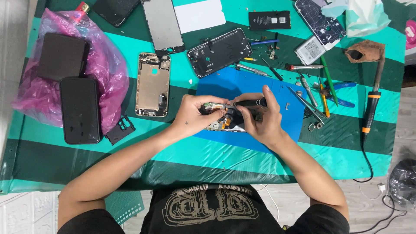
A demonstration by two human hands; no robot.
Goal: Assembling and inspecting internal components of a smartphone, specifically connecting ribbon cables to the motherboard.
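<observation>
A green-striped table (260, 160) carries a blue mat (242, 84), where an opened phone (225, 122) lies under both hands. The left hand (195, 116) curls around the phone's left end, fingers pinched on it. The right hand (260, 119) is closed on a black screwdriver (249, 103). A pink bag (106, 65) lies far left, a black battery (269, 20) with a white label at the top.

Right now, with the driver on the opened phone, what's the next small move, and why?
Probably keep the left hand pinning the opened phone on the blue mat and turn the screwdriver in place. The right hand holds it low across the board, both hands tight together, so any slip seems likely to shift small parts.
</observation>
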